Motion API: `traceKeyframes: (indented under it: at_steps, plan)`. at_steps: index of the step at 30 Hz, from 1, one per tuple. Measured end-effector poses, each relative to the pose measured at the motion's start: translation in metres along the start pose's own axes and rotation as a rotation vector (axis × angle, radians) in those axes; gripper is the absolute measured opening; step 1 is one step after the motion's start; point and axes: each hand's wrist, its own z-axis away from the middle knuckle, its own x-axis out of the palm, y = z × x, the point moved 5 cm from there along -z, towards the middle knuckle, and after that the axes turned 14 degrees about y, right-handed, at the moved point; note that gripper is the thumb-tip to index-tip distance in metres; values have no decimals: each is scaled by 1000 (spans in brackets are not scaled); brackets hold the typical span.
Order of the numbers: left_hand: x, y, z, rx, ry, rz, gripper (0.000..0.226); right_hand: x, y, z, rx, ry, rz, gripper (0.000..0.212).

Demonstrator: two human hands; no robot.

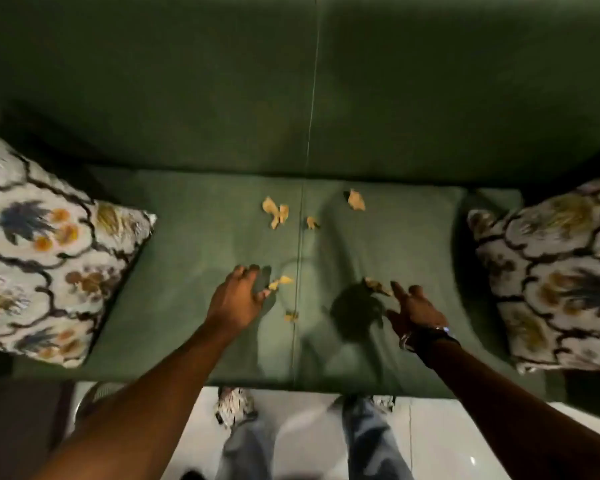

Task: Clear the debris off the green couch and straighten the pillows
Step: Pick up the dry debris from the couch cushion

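Several tan crumpled scraps of debris lie on the green couch seat (194,244): a cluster (275,210) and a single piece (356,199) near the backrest, a small one (311,222) between them. My left hand (238,299) hovers low over the seat, fingers apart, its fingertips beside a scrap (280,282). My right hand (414,308) is spread open, its fingertips touching another scrap (378,286). One more bit (290,316) lies between my hands. A floral pillow (45,258) leans at the left end, a matching pillow (561,271) at the right end.
The couch backrest (291,81) fills the top of the view. A seam (298,258) runs down the middle of the seat. My legs in jeans (368,441) stand on a white tiled floor (447,441) against the couch's front edge. A watch is on my right wrist (430,336).
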Motion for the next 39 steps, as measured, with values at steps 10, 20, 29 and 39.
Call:
traceKeyframes:
  at_steps: [10,20,29,39]
  plan:
    - [106,-5,-45,-17,137,197,14,69,8,-65,-71,270,-145,21]
    - [112,5,24,124,180,248,15,39,-132,-156,-331,290,-396,19]
    - [137,-1,29,164,107,171,18,61,-160,-168,-352,334,-183,17]
    - [59,-106,104,-142,610,441,16,44,-180,-95,-433,542,-271,13]
